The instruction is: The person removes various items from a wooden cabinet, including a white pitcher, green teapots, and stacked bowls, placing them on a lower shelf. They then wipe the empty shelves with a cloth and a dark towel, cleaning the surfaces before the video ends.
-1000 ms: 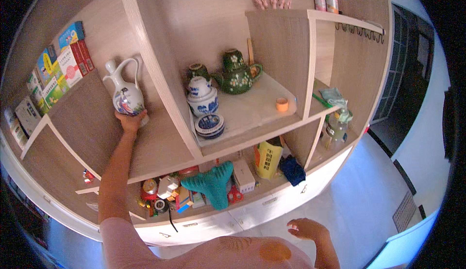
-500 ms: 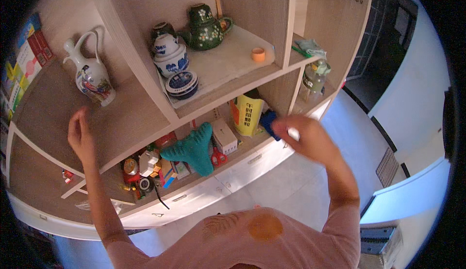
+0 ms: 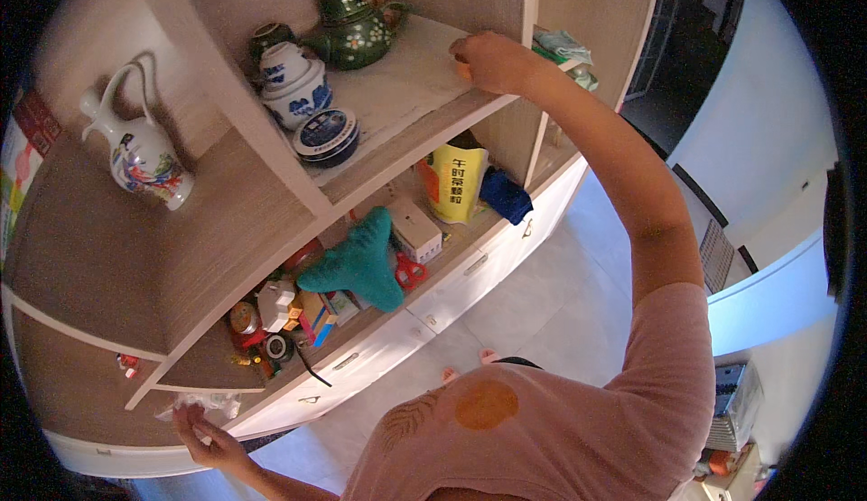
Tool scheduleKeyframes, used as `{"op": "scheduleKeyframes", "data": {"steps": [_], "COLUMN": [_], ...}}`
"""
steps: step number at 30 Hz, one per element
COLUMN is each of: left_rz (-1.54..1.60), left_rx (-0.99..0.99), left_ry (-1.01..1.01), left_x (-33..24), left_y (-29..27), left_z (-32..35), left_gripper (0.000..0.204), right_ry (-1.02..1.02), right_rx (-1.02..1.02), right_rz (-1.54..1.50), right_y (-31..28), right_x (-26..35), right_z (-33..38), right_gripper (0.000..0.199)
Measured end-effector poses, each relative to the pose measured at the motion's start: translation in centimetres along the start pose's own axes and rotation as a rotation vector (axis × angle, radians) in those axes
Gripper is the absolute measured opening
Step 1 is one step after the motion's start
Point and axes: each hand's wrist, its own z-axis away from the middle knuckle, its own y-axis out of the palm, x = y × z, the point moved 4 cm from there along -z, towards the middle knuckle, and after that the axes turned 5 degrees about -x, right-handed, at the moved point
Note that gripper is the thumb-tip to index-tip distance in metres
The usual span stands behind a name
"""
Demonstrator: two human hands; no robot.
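Observation:
My right hand [image 3: 495,62] reaches onto the upper middle shelf, its fingers closed around a small orange ring-shaped piece [image 3: 462,70], mostly covered by them. To its left on that shelf stand a dark green flowered teapot [image 3: 357,38], a blue-and-white porcelain jar [image 3: 298,94] and a round dark blue tin [image 3: 326,136]. Low at the left, my left hand [image 3: 209,442] is open, fingers apart, beside a crumpled clear plastic bag [image 3: 222,403]. Whether it touches the bag I cannot tell.
The lower shelf carries a teal star-shaped cushion [image 3: 357,262], red scissors [image 3: 410,271], a white box [image 3: 415,233], a yellow pouch [image 3: 456,185] and dark blue cloth [image 3: 506,196]. A white painted ewer [image 3: 149,158] stands left. Upright dividers and shelf edges separate the compartments.
My right hand has moved up from near the blue cloth to the upper shelf and closed on the orange piece. My left hand has dropped toward the plastic bag. The view has shifted.

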Motion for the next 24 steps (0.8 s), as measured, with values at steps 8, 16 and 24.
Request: {"op": "scheduleKeyframes", "data": {"steps": [8, 16, 24], "left_rz": [-0.133, 0.033, -0.065], "left_rx": [-0.002, -0.037, -0.062], "left_ry": [0.283, 0.029, 0.031], "left_x": [-7.3, -15.6, -25.3], "left_y": [4.0, 8.6, 10.8], "left_z": [5.2, 9.1, 10.5], "left_gripper": [0.017, 0.019, 0.015], "right_ry": [-0.187, -0.086, -0.213], "right_rx": [-0.237, -0.215, -0.198], "right_rz": [-0.476, -0.475, -0.506], "right_y": [-6.6, -6.0, -2.1], "right_x": [5.8, -9.3, -11.7], "right_z": [10.3, 8.7, 3.9], "right_gripper": [0.017, 0.028, 0.020]}}
